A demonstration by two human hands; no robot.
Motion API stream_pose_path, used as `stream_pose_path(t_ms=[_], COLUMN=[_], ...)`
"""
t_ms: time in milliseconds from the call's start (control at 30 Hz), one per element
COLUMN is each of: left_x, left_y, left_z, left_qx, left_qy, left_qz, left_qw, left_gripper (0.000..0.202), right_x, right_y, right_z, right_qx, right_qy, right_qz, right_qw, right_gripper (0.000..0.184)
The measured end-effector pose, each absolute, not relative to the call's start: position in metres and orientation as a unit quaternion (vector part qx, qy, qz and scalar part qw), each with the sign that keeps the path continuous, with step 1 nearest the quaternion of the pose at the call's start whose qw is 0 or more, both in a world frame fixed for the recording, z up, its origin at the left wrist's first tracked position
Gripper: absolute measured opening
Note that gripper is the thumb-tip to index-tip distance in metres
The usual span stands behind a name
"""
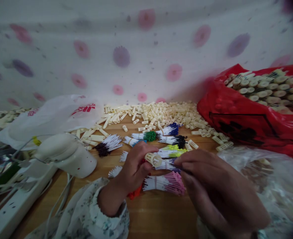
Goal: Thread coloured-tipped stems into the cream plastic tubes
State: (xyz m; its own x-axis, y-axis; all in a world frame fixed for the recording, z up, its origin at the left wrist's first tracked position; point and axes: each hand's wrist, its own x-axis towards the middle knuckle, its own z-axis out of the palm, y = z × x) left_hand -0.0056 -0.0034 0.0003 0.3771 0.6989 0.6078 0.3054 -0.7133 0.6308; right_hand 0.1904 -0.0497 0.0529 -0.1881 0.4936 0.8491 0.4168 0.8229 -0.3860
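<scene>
My left hand (133, 167) is closed around a small cream plastic cylinder (153, 159) with slotted sides, held over the wooden table (158, 212). My right hand (211, 186) pinches thin white sticks with purple tips (166, 164) at the cylinder's open end. Under the hands lie bundles of white sticks with coloured tips: pink (172, 183), yellow-green (172, 151), green (147, 136), blue (170, 129), black (177, 141) and dark maroon (108, 146).
A heap of loose cream cylinders (158, 114) covers the back of the table. A red plastic bag (248, 116) full of cylinders stands at the right. A white bag (54, 116) and a white lamp-like device (66, 154) sit at the left, a clear bag (260, 166) at the near right.
</scene>
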Motion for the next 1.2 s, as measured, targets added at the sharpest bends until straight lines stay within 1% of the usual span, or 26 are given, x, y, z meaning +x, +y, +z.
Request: stream_pose_path(t_ms=[133, 267, 333, 467, 567, 700, 800, 933, 1033, 1200], left_x=[-0.006, -0.006, -0.007, -0.007, -0.008, -0.008, -0.007, -0.006, -0.006, -0.007], left_y=[-0.002, -0.001, -0.001, 0.000, 0.000, -0.001, -0.002, -0.002, -0.001, -0.004], left_z=[-0.001, -0.002, -0.002, 0.000, 0.002, 0.005, 0.007, 0.008, 0.008, 0.007], left_qx=[0.802, 0.803, 0.807, 0.794, 0.788, 0.795, 0.795, 0.796, 0.793, 0.785], left_qy=[0.295, 0.306, 0.314, 0.337, 0.346, 0.336, 0.343, 0.361, 0.377, 0.403], left_qz=[0.476, 0.479, 0.479, 0.502, 0.508, 0.505, 0.500, 0.486, 0.476, 0.461], left_qw=[0.208, 0.177, 0.144, 0.070, 0.041, 0.026, 0.008, -0.016, -0.043, -0.094], left_gripper=[0.049, 0.045, 0.043, 0.041, 0.036, 0.027, 0.025, 0.023, 0.021, 0.019], right_x=[0.188, 0.184, 0.182, 0.179, 0.178, 0.180, 0.183, 0.183, 0.180, 0.175], right_y=[-0.047, -0.043, -0.040, -0.032, -0.027, -0.021, -0.017, -0.013, -0.011, -0.005], right_z=[0.047, 0.043, 0.043, 0.041, 0.036, 0.030, 0.027, 0.026, 0.024, 0.013], right_qx=[-0.290, -0.275, -0.269, -0.256, -0.276, -0.317, -0.323, -0.325, -0.321, -0.323], right_qy=[-0.752, -0.742, -0.755, -0.783, -0.787, -0.778, -0.779, -0.787, -0.781, -0.718], right_qz=[0.062, 0.080, 0.074, 0.016, -0.011, -0.005, 0.011, 0.015, 0.059, 0.231], right_qw=[0.589, 0.606, 0.593, 0.567, 0.552, 0.542, 0.537, 0.525, 0.533, 0.572], right_gripper=[0.027, 0.030, 0.028, 0.027, 0.024, 0.017, 0.013, 0.013, 0.014, 0.008])
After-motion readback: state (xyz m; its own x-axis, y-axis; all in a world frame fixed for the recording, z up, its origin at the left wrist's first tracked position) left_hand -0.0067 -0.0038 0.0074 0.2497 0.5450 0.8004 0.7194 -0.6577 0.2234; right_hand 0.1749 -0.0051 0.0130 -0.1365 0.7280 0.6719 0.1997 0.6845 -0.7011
